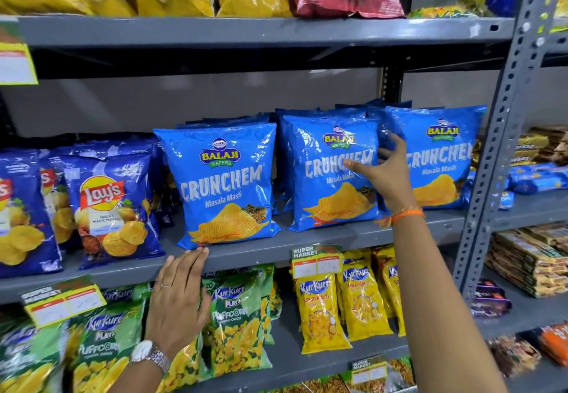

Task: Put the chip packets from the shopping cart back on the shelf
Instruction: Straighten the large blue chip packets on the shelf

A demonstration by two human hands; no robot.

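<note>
Right hand [388, 174] spread open between two blue chip packets [333, 174] near the right end of the shelf [307, 243], gripping nothing. Left hand [179, 297] flat and open against the shelf's front edge, empty.

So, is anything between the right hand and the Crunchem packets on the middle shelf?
Nothing visible. The right hand already reaches the gap between the middle Crunchem packet and the right Crunchem packet, its fingers spread against them.
</note>
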